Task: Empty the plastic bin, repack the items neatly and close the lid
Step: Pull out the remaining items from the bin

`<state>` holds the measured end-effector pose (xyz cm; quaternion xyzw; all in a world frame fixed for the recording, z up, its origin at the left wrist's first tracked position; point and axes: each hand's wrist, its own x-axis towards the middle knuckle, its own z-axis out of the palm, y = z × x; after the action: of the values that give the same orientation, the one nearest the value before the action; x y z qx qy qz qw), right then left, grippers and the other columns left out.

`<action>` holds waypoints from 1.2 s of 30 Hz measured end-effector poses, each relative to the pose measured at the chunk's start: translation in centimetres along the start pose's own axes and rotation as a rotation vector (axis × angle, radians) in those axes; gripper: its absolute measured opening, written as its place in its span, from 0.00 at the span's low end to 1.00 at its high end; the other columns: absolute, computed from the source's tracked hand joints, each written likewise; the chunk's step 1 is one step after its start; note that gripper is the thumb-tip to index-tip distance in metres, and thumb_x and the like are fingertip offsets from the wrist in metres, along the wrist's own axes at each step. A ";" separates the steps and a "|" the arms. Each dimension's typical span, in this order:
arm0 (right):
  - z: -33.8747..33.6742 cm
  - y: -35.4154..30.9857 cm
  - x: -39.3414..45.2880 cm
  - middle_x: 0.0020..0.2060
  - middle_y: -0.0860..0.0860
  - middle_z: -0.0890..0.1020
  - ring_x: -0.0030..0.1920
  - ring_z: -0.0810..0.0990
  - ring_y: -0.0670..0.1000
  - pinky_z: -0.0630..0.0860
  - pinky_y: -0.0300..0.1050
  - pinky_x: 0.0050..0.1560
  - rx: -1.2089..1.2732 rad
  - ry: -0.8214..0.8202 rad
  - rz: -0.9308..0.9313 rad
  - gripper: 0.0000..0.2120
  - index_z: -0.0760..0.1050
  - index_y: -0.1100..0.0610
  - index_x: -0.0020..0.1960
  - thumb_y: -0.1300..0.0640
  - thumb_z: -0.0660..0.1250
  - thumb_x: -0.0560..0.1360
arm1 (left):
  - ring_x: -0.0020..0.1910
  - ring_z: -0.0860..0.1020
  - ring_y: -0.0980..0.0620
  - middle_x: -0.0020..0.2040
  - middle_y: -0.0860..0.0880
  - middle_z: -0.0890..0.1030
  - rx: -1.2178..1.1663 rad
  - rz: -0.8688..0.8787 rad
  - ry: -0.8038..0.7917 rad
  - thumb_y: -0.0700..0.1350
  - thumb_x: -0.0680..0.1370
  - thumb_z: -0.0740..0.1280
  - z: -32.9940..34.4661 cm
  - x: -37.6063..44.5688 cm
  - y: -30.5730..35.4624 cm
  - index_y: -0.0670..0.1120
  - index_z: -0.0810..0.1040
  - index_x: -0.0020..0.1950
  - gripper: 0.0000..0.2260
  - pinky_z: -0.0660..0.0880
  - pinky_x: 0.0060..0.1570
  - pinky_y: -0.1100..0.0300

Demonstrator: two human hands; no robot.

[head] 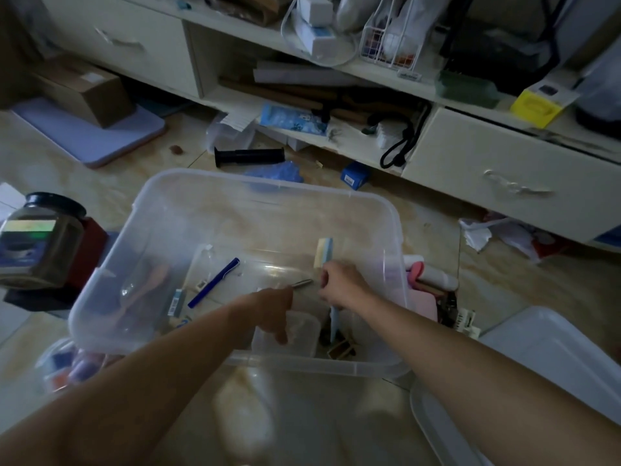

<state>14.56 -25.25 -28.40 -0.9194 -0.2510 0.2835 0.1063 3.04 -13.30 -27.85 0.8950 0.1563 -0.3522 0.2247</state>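
A: Entry, bin first. Where does it sit?

B: Your clear plastic bin (235,210) stands on the tiled floor (504,297), lid off, directly below you and in front of the cream cabinet (504,176). Both your forearms reach over its near rim.

A: Contents?

B: A blue pen (215,282) lies diagonally on the bin floor. Left of it, near the left wall, a wooden spoon (158,280) and a clear plastic spoon beside it. A small clear tub (299,334) sits against the near wall, under your left hand. A yellow and blue block (324,252) stands just above your right hand.

A: Hands?

B: Your left hand (272,309) pinches a thin metal tool (302,283) whose tip points right; the remaining fingers hang down towards the tub. Your right hand (339,284) is clenched around a pale blue handle (333,322), which sticks out below the fist. Whether the block above is part of that same item, I cannot tell. The two hands are near each other, not touching.

A: Outside the bin?

B: Left: a dark-lidded jar (40,240) resting on a dark red box (92,247). Right, just beside the wall: a cluster of pink and white items (423,284). Lower right: the translucent lid (554,351) flat on the floor. Beyond the far rim: a black tube (248,156) and a small blue box (354,175) on the tiles.
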 end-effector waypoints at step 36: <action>-2.9 17.1 -6.4 0.59 0.57 0.80 0.57 0.80 0.59 0.69 0.46 0.43 0.068 0.385 0.396 0.13 0.74 0.57 0.64 0.55 0.58 0.82 | 0.46 0.81 0.44 0.48 0.41 0.82 -0.697 -0.041 -0.029 0.59 0.54 0.76 -4.0 -2.3 1.9 0.47 0.77 0.58 0.35 0.78 0.53 0.46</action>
<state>18.54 -43.28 -28.81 -0.9834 -0.0320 0.1271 0.1254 4.53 -13.11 -23.10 0.7561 0.2818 -0.2946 0.5121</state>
